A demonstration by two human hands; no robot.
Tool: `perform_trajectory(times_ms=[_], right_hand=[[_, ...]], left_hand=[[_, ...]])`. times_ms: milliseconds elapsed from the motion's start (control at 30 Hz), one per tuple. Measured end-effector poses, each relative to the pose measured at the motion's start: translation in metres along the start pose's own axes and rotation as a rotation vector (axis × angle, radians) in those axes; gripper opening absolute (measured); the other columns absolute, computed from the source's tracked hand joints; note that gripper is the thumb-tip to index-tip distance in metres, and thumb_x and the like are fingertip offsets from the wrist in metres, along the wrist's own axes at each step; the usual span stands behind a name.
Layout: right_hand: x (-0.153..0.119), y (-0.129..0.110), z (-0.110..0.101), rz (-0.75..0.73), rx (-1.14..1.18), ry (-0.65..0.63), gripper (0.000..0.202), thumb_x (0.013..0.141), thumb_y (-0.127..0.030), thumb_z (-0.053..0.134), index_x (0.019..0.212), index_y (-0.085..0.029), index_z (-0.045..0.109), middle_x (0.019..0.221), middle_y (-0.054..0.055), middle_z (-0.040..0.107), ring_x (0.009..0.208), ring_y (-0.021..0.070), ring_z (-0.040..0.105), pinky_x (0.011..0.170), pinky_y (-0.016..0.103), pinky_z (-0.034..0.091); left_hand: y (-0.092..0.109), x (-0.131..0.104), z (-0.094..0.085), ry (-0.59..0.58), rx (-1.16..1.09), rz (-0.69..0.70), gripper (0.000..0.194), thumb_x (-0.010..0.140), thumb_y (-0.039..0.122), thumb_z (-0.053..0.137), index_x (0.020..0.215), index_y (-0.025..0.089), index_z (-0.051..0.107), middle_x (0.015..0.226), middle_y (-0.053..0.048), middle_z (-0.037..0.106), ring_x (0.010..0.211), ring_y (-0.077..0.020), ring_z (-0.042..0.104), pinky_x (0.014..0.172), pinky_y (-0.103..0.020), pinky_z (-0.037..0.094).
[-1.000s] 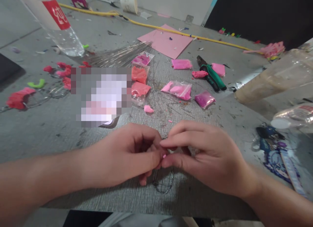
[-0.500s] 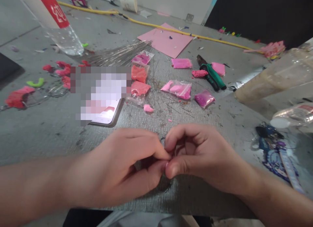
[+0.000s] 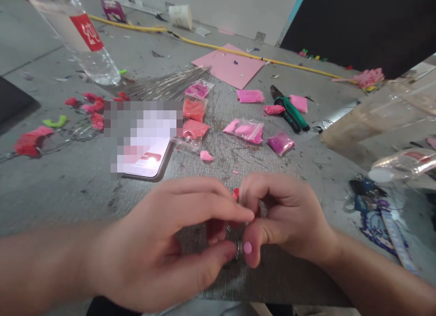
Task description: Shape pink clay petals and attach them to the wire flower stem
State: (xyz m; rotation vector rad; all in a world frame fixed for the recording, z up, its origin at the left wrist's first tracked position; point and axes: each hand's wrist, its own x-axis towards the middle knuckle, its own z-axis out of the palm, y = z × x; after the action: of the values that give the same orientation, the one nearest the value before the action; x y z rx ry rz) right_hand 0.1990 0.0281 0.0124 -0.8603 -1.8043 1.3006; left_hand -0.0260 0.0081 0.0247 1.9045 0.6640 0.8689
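Observation:
My left hand (image 3: 170, 234) reaches in with thumb and forefinger apart, its forefinger tip touching my right hand (image 3: 282, 216). The lower fingers of the left hand are curled and partly hidden. The right hand's fingers are bent inward, and a small pink ball of clay (image 3: 247, 248) sits on its thumb tip. Between the hands shows a bit of thin wire (image 3: 239, 249). A red clay piece (image 3: 236, 194) pokes out beside the right forefinger, apparently on that wire; most of it is hidden. Just beyond lies a pink clay lump (image 3: 206, 155).
A phone (image 3: 150, 164), partly pixelated, lies left of centre. Bagged pink clay (image 3: 244, 130), green-handled pliers (image 3: 291, 111) and a bundle of wires (image 3: 166, 83) are farther back. A water bottle (image 3: 91, 48) stands at left, near red clay pieces on wire (image 3: 32, 141). Keys (image 3: 368, 189) lie right.
The left thumb and forefinger have parted from their pinch. The pink ball now shows on the right thumb, and the red piece has come into sight. The view has shifted slightly.

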Motion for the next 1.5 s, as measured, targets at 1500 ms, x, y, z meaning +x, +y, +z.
perform_trajectory(times_ms=[1500], right_hand=[[-0.014, -0.032, -0.004, -0.441, -0.611, 0.046, 0.015, 0.089, -0.01, 0.075, 0.095, -0.023, 0.07, 0.074, -0.004, 0.071, 0.064, 0.0094, 0.063, 0.062, 0.023, 0.055]], left_hand=[[-0.009, 0.003, 0.003, -0.027, -0.622, -0.338, 0.011, 0.092, 0.009, 0.07, 0.098, 0.016, 0.075, 0.089, -0.004, 0.071, 0.076, -0.0113, 0.07, 0.069, -0.02, 0.059]])
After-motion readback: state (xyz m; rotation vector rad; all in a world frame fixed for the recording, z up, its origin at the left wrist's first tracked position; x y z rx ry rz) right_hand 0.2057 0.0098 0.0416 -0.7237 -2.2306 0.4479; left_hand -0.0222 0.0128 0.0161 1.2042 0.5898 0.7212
